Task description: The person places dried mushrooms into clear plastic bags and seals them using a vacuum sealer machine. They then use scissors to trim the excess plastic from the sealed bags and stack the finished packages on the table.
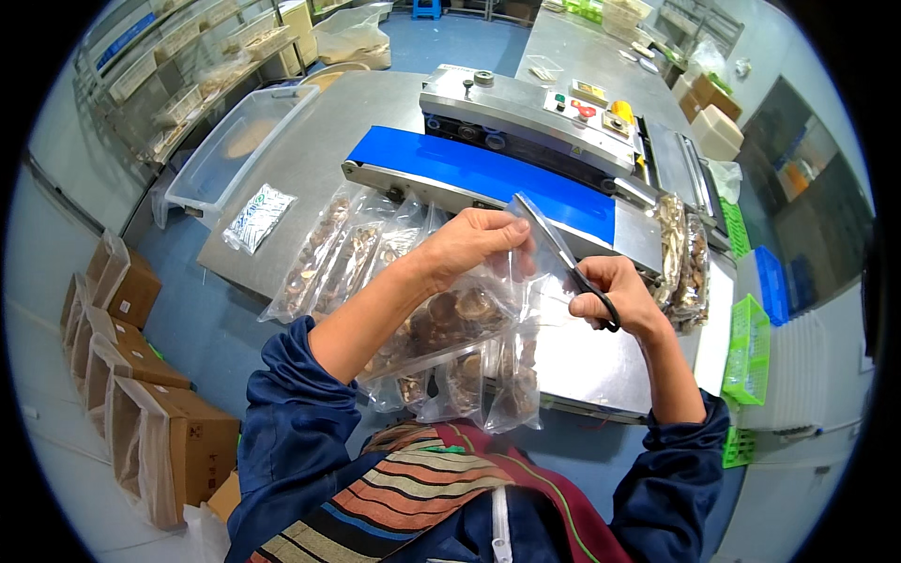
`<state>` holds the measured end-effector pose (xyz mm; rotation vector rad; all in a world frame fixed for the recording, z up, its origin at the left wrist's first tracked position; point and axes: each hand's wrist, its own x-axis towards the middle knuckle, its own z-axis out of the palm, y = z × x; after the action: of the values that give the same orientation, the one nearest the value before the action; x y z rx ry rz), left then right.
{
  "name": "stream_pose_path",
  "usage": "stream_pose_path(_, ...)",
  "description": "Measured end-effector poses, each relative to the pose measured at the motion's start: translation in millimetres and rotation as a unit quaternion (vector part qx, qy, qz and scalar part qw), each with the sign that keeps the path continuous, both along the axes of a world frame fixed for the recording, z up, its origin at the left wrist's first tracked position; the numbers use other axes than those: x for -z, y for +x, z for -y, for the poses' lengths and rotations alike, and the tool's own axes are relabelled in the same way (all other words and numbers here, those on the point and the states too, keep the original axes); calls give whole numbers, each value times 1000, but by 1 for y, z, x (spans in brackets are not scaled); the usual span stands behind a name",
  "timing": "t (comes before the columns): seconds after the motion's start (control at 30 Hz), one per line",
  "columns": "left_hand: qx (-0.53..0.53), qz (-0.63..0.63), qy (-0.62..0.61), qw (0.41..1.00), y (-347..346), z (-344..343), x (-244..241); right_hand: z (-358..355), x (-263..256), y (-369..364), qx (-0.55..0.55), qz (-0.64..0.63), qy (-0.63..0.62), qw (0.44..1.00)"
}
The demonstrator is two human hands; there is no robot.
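Note:
My left hand (486, 243) pinches the top of a clear plastic bag of dried mushrooms (468, 317), which hangs tilted above the steel table. In my right hand (616, 292) is a pair of scissors (563, 257) with black handles. Its blades point up and left, against the bag's clear upper film; whether they are parted is hard to tell. Several more filled bags (362, 243) lie side by side to the left. Others, such as the bag (517, 380), lie at the table's near edge, partly covered by the held one.
Beyond my hands stands a band sealer (528, 116) with a blue conveyor belt (479, 172). Filled bags (686, 260) lie at its right end. A packet of small white sachets (258, 218) and a clear plastic tub (243, 151) sit left. Cardboard boxes (176, 443) stand on the floor.

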<state>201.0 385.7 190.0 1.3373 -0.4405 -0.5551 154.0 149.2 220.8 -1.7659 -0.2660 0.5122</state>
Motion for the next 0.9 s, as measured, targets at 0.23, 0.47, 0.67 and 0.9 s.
stream_pose_path(0.23, 23, 20, 20, 999, -5, 4, -2, -1, -3, -2, 23, 55, -67, 996)
stream_pose_path(0.47, -126, 66, -44, 989, -6, -73, -32, 44, 26, -18, 168, 66, -106, 978)
stream_pose_path(0.67, -382, -24, -100, 919, 37, -220, -43, 106, 114, -89, 219, -32, -50, 974)
stream_pose_path(0.9, -481, -141, -55, 864, 140, -286, 38, 103, 174, -111, 234, -157, -51, 958)
